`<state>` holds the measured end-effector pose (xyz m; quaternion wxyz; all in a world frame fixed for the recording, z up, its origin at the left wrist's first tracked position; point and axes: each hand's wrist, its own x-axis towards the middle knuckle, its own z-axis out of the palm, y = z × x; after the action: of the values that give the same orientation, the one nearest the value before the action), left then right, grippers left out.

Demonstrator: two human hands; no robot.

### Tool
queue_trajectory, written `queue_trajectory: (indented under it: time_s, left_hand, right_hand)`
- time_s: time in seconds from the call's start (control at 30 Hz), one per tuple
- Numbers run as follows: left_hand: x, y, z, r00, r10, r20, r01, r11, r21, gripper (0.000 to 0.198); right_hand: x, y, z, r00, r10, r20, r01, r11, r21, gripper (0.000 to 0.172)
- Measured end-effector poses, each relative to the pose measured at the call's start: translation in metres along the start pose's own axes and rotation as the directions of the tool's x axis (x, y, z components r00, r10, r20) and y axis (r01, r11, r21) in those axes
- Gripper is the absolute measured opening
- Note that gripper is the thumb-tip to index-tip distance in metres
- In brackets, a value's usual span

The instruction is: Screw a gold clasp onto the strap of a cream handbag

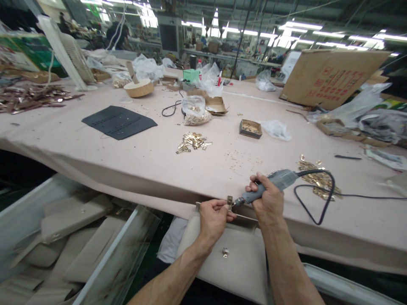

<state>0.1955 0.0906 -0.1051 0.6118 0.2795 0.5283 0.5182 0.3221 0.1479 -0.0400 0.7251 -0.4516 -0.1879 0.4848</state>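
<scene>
My right hand [269, 197] is wrapped around a grey electric screwdriver [280, 181], its black cord trailing off to the right. The tip points down and left, at a small metal plate [229, 201] by the table's front edge. My left hand [216, 218] pinches at this plate, and the fingers partly hide it. Below both hands a beige bag [235, 271] rests against the table edge, with a small shiny metal clasp [225, 252] on its front. Whether the tip touches a screw is too small to tell.
Loose gold metal plates [193, 142] lie mid-table, and gold fittings [319, 180] are heaped at the right. Tiny screws [243, 161] are scattered near a small box [251, 128]. A black sheet [119, 122] lies left. Beige bag pieces [76, 220] fill a bin at lower left.
</scene>
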Motion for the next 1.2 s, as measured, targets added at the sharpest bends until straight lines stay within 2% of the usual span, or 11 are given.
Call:
queue_trajectory:
  time_s: [0.37,0.57,0.7,0.97,1.2]
  left_hand:
    - [0.001,0.000,-0.001,1.000,-0.021,-0.002,0.021,1.000,-0.017,0.020]
    - [0.001,0.002,-0.001,1.000,-0.028,-0.007,0.028,0.999,-0.028,0.023]
    - [0.001,0.004,-0.001,1.000,-0.026,-0.004,0.026,0.999,-0.038,0.021]
    - [0.001,0.006,-0.001,0.999,-0.047,0.008,0.047,0.998,-0.049,0.017]
    - [0.000,0.015,-0.001,0.999,-0.037,0.033,0.039,0.997,-0.065,0.005]
  right_hand:
    - [-0.004,-0.001,0.000,0.999,-0.043,0.003,0.043,0.999,0.026,0.030]
    - [-0.020,0.000,0.004,0.987,-0.161,0.025,0.160,0.987,0.020,0.026]
    - [-0.038,0.000,0.008,0.956,-0.284,0.069,0.285,0.959,0.002,0.021]
    - [-0.054,-0.002,0.012,0.887,-0.354,0.295,0.392,0.917,-0.077,0.017]
    - [-0.052,-0.008,0.012,0.802,-0.214,0.557,0.384,0.900,-0.207,0.029]
